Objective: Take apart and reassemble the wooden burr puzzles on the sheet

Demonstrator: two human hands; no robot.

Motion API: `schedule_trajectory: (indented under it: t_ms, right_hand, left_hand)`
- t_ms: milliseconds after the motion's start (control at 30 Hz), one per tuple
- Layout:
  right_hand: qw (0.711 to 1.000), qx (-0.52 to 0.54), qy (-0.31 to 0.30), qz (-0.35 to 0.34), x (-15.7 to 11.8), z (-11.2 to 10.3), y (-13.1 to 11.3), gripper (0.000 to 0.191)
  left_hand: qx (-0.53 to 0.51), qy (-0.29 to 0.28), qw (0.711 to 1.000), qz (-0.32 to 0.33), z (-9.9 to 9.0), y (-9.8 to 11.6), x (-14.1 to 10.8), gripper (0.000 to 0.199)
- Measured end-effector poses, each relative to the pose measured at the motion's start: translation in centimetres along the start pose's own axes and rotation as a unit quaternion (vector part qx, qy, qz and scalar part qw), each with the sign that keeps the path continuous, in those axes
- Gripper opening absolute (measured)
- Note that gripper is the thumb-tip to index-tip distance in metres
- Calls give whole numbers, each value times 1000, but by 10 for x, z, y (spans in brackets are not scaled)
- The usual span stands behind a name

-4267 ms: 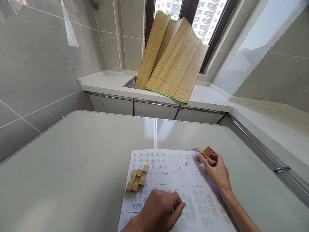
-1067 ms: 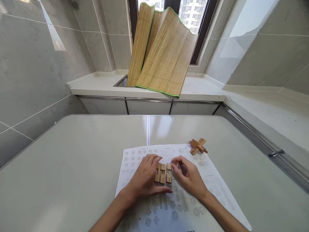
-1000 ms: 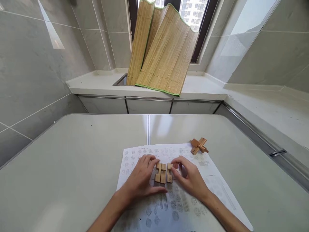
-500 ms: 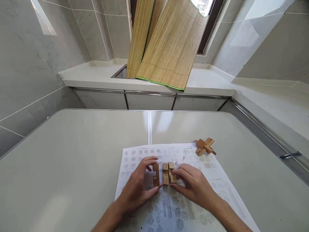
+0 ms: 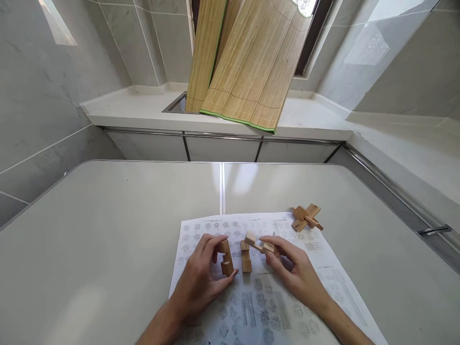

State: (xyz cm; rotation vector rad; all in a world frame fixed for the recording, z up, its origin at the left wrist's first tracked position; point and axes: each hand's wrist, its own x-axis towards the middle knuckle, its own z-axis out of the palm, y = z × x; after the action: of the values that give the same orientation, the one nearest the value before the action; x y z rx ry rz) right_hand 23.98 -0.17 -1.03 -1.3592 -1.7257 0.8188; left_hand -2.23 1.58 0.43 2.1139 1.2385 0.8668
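One block (image 5: 227,261) apiece pinched in half-curled left hand (image 5: 196,275) and right hand (image 5: 302,273), six o'clock; surface (image 5: 104,230) sweeping wide toward nine, corners (image 5: 89,166) rounded, ledge (image 5: 143,106) past twelve!

The left hand (image 5: 197,272) is low in the frame, just left of the middle. Its fingers (image 5: 211,242) curl and its thumb (image 5: 225,282) sticks out to the right. The right hand (image 5: 300,265), right of the middle, pinches with finger and thumb. The left arm (image 5: 161,318) and right arm (image 5: 341,318) slant up from the bottom edge.
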Motion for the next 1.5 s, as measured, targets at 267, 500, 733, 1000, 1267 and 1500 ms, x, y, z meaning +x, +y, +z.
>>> schedule_trajectory:
  t_ms: [267, 500, 733, 1000, 1267, 1500]
  right_hand:
    - [1000, 10, -2, 21, 0, 3, 1, 29]
    - [999, 18, -2, 27, 0, 4, 2, 31]
    - [995, 72, 1, 68, 2, 6, 4, 34]
    - [991, 110, -14, 76, 1, 4, 6, 32]
    - [987, 54, -32, -145, -6, 10, -4, 37]
    - [986, 80, -58, -137, -6, 8, -12, 35]
  left_hand:
    - [24, -10, 999, -41, -1, -4, 1, 59]
    - [99, -5, 995, -25, -1, -13, 1, 63]
    - [111, -39, 992, 46, 10, -2, 7, 89]
    - [73, -29, 995, 63, 25, 9, 12, 74]
    - [-127, -22, 992, 8, 20, 15, 7, 67]
    - [-148, -12, 989, -9, 21, 19, 7, 61]
